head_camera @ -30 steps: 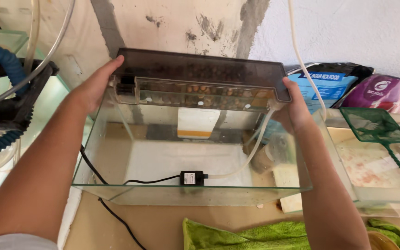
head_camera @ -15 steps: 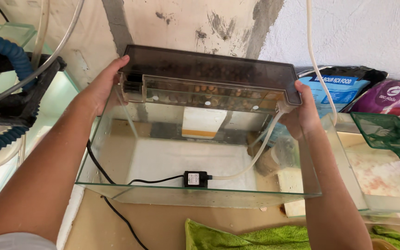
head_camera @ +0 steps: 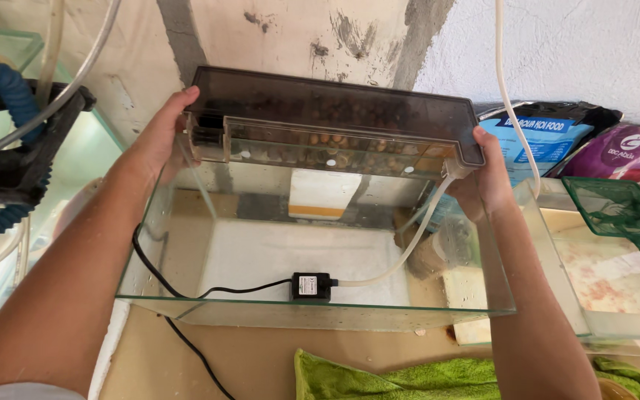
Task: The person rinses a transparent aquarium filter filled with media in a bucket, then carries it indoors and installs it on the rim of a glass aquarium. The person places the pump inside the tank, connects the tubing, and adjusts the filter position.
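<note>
A long filter box (head_camera: 335, 122) with a dark smoky lid and brown pebbles inside sits across the back rim of an empty glass aquarium (head_camera: 320, 305). My left hand (head_camera: 163, 130) grips the box's left end. My right hand (head_camera: 485, 174) grips its right end. On the tank floor lies a small black pump (head_camera: 311, 286). A white hose (head_camera: 401, 255) runs from the pump up to the box's right end, and a black cable (head_camera: 179, 285) leads from the pump over the tank's left front edge.
A second glass tank (head_camera: 609, 281) with a green fish net (head_camera: 620, 211) stands at the right. Blue and purple bags (head_camera: 594, 148) lean on the wall behind it. A blue ribbed hose (head_camera: 9, 92) and black frame are at the left. A green towel (head_camera: 409, 378) lies in front.
The view has shifted slightly, so the tank and box appear a little lower and closer. Both hands have stayed on the ends of the filter box.
</note>
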